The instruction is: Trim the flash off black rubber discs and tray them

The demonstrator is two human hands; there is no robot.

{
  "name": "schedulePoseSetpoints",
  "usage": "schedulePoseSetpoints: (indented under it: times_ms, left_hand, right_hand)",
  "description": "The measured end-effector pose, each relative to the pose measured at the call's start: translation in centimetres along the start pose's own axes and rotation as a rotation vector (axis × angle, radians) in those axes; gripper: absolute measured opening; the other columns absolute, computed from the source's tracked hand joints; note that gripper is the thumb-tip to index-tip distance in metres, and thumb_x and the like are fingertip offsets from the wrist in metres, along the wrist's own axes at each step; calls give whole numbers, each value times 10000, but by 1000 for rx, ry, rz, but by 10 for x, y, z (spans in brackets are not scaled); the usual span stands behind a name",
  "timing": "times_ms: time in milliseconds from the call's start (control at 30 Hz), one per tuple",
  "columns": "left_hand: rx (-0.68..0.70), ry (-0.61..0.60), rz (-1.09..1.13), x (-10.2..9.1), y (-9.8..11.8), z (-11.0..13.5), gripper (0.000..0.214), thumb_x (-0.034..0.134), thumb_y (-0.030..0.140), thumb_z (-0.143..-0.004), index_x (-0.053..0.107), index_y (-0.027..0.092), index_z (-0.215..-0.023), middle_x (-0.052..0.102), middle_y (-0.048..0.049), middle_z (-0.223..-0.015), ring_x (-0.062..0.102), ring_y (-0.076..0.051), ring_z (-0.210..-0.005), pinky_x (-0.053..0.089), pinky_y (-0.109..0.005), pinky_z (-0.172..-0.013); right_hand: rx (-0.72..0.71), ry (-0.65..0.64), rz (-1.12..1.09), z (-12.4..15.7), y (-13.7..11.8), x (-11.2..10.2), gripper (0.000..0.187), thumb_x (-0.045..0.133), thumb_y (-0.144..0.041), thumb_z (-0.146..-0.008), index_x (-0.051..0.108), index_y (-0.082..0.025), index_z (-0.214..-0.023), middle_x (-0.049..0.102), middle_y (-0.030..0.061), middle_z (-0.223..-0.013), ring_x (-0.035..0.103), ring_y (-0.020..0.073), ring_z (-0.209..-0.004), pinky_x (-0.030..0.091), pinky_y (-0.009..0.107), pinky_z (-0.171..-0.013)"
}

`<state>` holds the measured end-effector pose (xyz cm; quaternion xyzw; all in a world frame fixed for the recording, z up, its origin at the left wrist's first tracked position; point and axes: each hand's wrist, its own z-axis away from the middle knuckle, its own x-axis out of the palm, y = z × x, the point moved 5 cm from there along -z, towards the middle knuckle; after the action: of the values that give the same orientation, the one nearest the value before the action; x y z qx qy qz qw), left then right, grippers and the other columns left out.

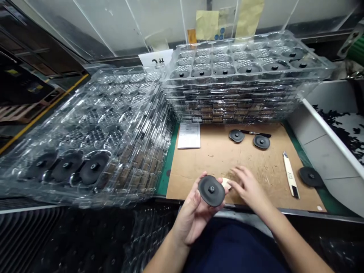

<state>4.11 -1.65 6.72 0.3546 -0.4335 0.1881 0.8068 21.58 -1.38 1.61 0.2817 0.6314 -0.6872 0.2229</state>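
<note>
My left hand [192, 212] holds a round black disc [211, 190] with a small hub in its middle, gripped at its edge above the near edge of a brown board [216, 155]. My right hand [248, 187] is just right of the disc, blurred by motion, its fingers reaching toward a small pale object [226, 183] at the disc's edge. Whether the right fingers hold it is unclear.
Two more black discs [236, 135] [261, 141] and a black pen [256, 133] lie on the board's far side. A white knife [290, 175] and another disc [311, 176] lie right. Stacked clear trays [85, 132] [244, 76] holding discs stand left and behind. A paper sheet [189, 135] lies nearby. A white bin [330, 129] stands right.
</note>
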Motion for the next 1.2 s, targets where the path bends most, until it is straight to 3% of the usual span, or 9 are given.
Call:
schedulePoseSetpoints:
  times_ms: [100,233,467,533,733,867,967,1133,1200]
  left_hand:
    - [20,52,18,-3,2,-2,494,602,344,-843,403,284,-1292,526,-118,-1336,558,-287,-1170,458,-355,-931]
    - [47,75,-2,-1,6,-6,572,705,354,-753,449,283,-1259,557,-108,-1304,575,-287,-1147,465,-363,-930]
    - [105,179,-102,-5,9,-20,658,760,352,-687,486,233,-1273,555,-113,-1306,562,-289,-1156,433,-373,-985]
    - [88,172,-126,-4,6,-26,622,756,318,-699,507,228,-1262,573,-103,-1282,564,-262,-1152,445,-337,-970]
    - [39,202,-168,1,1,-33,571,779,215,-673,568,233,-1204,635,-83,-1195,613,-227,-1066,491,-286,-893]
    - [36,131,-180,9,1,-35,598,800,282,-639,591,218,-1195,656,-84,-1147,621,-216,-1040,480,-289,-912]
    - [18,68,-169,12,5,-34,662,845,286,-547,614,233,-1166,658,-67,-1152,625,-220,-1039,471,-296,-941]
    - [-24,89,-130,15,3,-30,638,837,318,-557,629,232,-1154,669,-35,-1127,624,-150,-1016,469,-178,-883]
    - [-53,99,-133,18,-1,-27,632,826,323,-590,615,227,-1178,659,-33,-1140,608,-157,-1049,446,-193,-929]
  right_hand:
    - [-74,-64,-16,8,2,38,308,491,-247,-858,584,-178,-1143,496,155,-1272,587,254,-996,494,420,-857]
    - [-185,-147,-67,17,-12,53,235,438,-203,-879,628,-196,-1017,638,79,-937,594,215,-892,497,360,-795]
    - [-119,53,-163,-9,-54,-31,255,467,-244,-919,547,-241,-1161,616,55,-1092,573,193,-965,462,314,-784]
    - [-268,102,-218,-8,-85,-50,289,501,-193,-897,539,-236,-1180,621,43,-1067,565,179,-951,446,306,-805]
    - [-410,-142,-244,-7,-124,-42,248,468,-88,-878,586,-170,-1080,635,33,-877,564,140,-792,453,282,-752]
    - [-441,62,-195,-10,-121,-48,253,480,-95,-871,578,-130,-1101,630,63,-891,540,158,-795,444,305,-738]
    - [-514,1,-208,3,-119,-50,261,480,-68,-863,578,-120,-1099,626,59,-884,522,147,-788,437,295,-746]
    - [-307,46,-31,6,-106,-61,241,476,-79,-880,586,-135,-1087,620,50,-879,516,139,-777,392,295,-721]
    - [-448,75,53,-2,-114,-64,252,455,-115,-898,592,-151,-1107,622,46,-838,495,154,-742,353,325,-692]
